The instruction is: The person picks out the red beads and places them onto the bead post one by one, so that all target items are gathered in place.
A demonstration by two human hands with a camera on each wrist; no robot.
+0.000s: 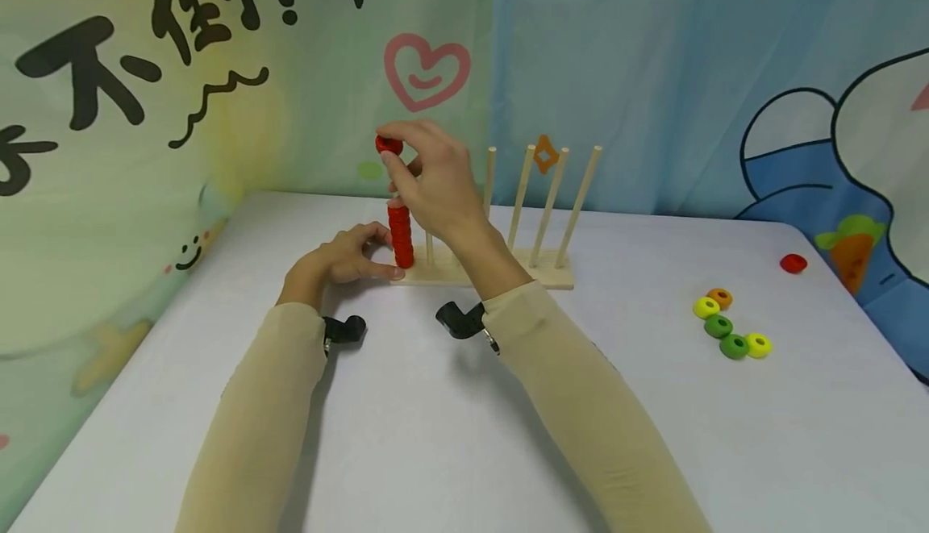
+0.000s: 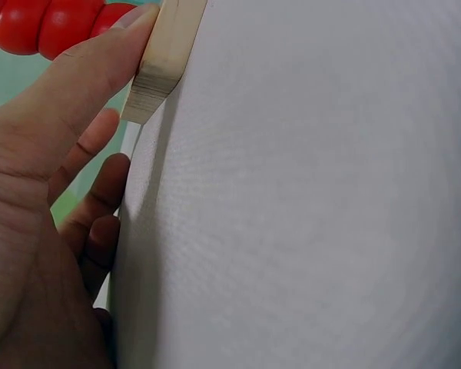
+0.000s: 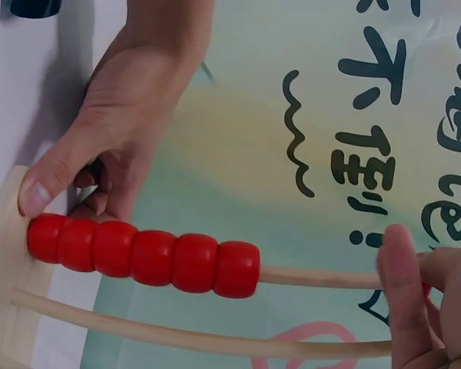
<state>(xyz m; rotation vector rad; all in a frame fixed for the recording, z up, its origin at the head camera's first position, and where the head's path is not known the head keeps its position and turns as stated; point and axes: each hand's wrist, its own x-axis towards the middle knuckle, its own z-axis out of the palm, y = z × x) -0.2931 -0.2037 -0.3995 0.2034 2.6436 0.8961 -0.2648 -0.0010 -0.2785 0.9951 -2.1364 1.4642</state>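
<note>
A wooden peg rack point(image 1: 443, 275) stands on the table with several upright pegs. Red beads point(image 1: 401, 236) are stacked on its leftmost peg, packed down against the base in the right wrist view. My right hand point(image 1: 439, 182) pinches one more red bead point(image 1: 389, 145) between thumb and fingers at the top of that peg; whether the peg is inside its hole is hidden. My left hand point(image 1: 347, 256) holds the rack's left end low down. In the left wrist view its thumb point(image 2: 84, 81) presses the base's edge beside the lowest bead, with the other fingers behind.
To the right on the white table point(image 1: 820, 420) lie loose beads: an orange one point(image 1: 720, 298), yellow ones point(image 1: 759, 346) and green ones point(image 1: 718, 326). A red bead point(image 1: 793, 264) lies farther back. A printed curtain point(image 1: 617, 57) hangs behind the table.
</note>
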